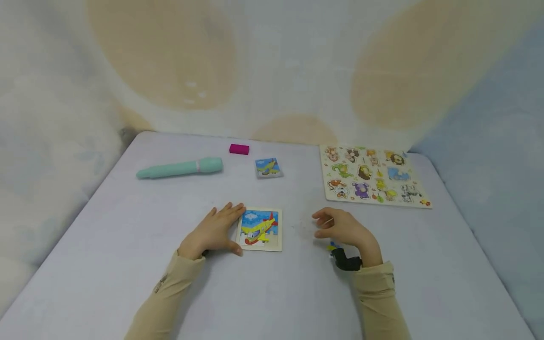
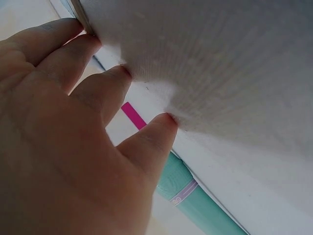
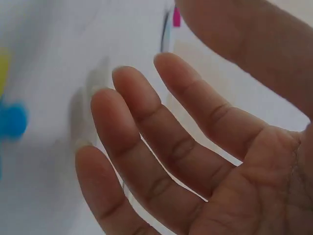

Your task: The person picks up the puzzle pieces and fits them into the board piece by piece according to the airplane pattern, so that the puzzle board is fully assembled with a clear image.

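A small square jigsaw puzzle [image 1: 260, 229] with a yellow airplane picture lies in a pale wooden frame. Bare pale patches show along its lower part. My left hand [image 1: 214, 231], fingers spread, rests at the frame's left edge; in the left wrist view, fingertips [image 2: 90, 39] touch the frame's side and others touch the table. To the right, my right hand [image 1: 344, 229] is held over the table with loosely bent fingers and nothing in it. Near its wrist lies a blue and yellow puzzle piece [image 1: 333, 245], partly hidden, and blurred in the right wrist view [image 3: 12, 120].
Behind the puzzle sits a small airplane picture card or packet [image 1: 268, 167]. A magenta block [image 1: 239, 149] stands near the back edge. A mint-green pen-shaped object [image 1: 180, 168] lies at back left. At back right is an animal puzzle board [image 1: 369, 177].
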`<state>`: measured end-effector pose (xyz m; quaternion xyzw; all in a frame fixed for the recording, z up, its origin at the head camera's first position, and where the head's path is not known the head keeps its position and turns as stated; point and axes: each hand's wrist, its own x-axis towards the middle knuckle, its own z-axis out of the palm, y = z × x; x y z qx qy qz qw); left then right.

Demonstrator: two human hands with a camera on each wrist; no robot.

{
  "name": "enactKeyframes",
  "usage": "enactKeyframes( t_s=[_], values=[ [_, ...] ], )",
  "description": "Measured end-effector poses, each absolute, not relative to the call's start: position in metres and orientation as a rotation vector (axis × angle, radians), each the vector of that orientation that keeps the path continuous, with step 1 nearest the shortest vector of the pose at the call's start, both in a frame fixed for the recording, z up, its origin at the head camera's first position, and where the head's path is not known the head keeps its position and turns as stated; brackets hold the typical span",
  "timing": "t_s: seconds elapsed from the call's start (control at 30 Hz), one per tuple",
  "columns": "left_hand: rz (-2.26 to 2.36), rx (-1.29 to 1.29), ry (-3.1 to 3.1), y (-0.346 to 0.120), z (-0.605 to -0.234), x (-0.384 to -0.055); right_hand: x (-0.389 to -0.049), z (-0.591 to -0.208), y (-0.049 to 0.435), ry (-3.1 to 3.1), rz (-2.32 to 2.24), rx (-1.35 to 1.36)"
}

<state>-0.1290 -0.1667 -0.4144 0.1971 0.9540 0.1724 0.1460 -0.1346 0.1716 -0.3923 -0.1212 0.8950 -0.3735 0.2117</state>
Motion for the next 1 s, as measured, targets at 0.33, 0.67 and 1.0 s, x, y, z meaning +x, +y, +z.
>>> enactKeyframes(
  t_s=[0.33, 0.67, 1.0],
  values=[
    [0.506, 0.558, 2.747, -0.172, -0.413, -0.13, -0.121, -0.399, 0.202, 2.41, -1.054, -0.291],
    [0.514, 0.578, 2.741, -0.165, -0.415, -0.133, -0.124, -0.41, 0.2, 2.52, -0.886, -0.255],
    [0.498, 0.576, 2.749, -0.167, -0.416, -0.132, -0.128, -0.407, 0.186, 2.615, -0.841, -0.227]
  ],
)
